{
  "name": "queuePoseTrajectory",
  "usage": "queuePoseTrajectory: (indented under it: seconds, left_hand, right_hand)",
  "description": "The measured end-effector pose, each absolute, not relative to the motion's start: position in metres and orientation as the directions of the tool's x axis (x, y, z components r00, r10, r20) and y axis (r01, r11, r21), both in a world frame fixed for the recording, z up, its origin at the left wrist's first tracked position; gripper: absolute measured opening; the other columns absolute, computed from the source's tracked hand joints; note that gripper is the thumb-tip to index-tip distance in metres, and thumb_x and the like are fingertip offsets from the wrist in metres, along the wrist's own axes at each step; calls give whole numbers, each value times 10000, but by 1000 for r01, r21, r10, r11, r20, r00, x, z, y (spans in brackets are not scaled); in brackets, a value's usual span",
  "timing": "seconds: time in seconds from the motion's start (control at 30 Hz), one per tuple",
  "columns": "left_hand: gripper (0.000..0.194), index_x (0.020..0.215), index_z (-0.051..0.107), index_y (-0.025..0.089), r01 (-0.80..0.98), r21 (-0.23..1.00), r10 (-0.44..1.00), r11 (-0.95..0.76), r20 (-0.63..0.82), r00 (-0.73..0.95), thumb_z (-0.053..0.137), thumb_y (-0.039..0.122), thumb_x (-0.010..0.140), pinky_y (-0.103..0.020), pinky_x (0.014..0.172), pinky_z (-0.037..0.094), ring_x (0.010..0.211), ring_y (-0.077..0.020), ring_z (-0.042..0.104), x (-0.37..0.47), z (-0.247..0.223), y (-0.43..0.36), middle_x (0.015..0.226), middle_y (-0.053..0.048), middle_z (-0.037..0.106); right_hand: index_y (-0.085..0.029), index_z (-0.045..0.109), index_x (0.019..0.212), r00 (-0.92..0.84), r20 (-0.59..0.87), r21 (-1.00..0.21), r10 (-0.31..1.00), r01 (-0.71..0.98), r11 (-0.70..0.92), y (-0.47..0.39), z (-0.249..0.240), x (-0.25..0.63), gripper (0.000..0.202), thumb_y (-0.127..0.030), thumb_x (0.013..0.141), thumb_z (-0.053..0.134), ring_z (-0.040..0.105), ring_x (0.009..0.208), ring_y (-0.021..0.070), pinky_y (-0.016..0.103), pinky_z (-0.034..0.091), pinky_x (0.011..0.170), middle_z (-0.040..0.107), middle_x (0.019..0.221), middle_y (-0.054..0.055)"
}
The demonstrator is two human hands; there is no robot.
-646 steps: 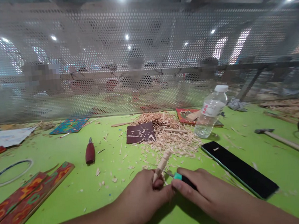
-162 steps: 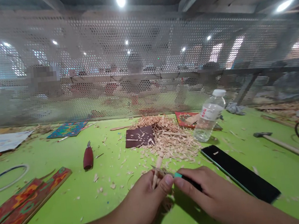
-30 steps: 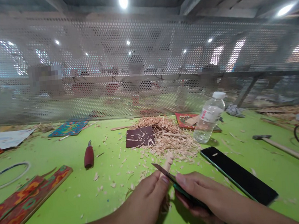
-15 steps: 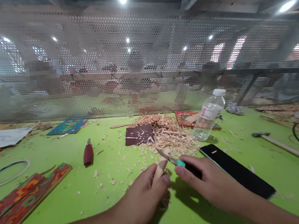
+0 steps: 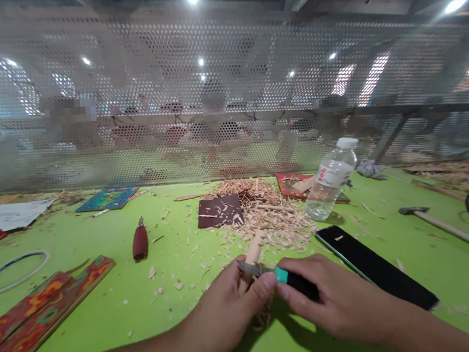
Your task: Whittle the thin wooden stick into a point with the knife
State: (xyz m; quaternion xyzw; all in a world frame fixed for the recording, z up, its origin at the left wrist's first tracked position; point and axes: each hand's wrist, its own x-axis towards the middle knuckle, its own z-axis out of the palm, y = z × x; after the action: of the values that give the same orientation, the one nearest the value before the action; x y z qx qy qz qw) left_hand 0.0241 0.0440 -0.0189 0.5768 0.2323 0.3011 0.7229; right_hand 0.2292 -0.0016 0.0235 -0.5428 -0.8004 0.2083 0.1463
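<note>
Wooden stick is located on the near side of the shavings heap, held above the green tabletop with its far end directed toward the heap. Left hand: grip closed around the lower part of the stick, thumb on the side facing the knife. Right hand: grip closed around the knife's black handle, next to the teal collar. Knife blade lies across the stick and points left; whether the left thumb touches the blade cannot be told.

Components around the shavings heap:
- Maroon sheet: at the heap's left edge, loose shavings on its face.
- Clear bottle: at the heap's right edge, white cap fitted.
- Red panel: at the heap's far right edge, behind the bottle.
- Black phone: to the near right of the heap, lying flat, one chip on its face.
- Hammer: well to the right of the heap.
- Red-handled tool: to the left of the heap, tip directed away from the person.
- Painted strips: well to the near left of the heap.
- Blue patterned board: well to the left of the heap.
</note>
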Motion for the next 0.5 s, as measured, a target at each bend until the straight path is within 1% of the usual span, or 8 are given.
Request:
queuePoseTrajectory:
  seconds: [0.13,0.27,0.37,0.5]
  left_hand:
    - [485,1019,587,160,-124,984,708,126,-2,706,680,629,939,-289,721,402,776,-142,462,23,-21,44,861,6,551]
    - [476,999,597,171,-34,997,760,66,-28,649,607,646,972,-292,712,411,783,-154,479,23,-21,43,857,3,558]
    - [447,931,579,183,53,999,783,8,-39,620,560,625,999,-294,718,415,764,-156,471,24,-17,41,819,16,538]
    - [434,801,514,210,98,995,782,-16,-49,621,516,582,1023,-282,679,386,682,-141,400,25,-12,40,726,46,456]
  right_hand:
    - [-216,578,840,-351,-5,-488,936,818,304,-1,21,228,268,-396,1022,499,570,668,194,305,360,633,644,735,19]
    - [-214,596,881,-343,13,-483,939,821,306,-1,18,227,318,-449,1055,472,614,697,216,311,377,641,687,780,43]
    - [-213,611,931,-337,33,-455,941,833,314,-2,14,227,335,-454,1084,437,643,729,234,320,396,657,716,828,61]
    - [-210,622,986,-328,52,-440,943,841,317,-5,9,224,301,-419,1097,436,675,759,246,327,428,678,741,879,73]
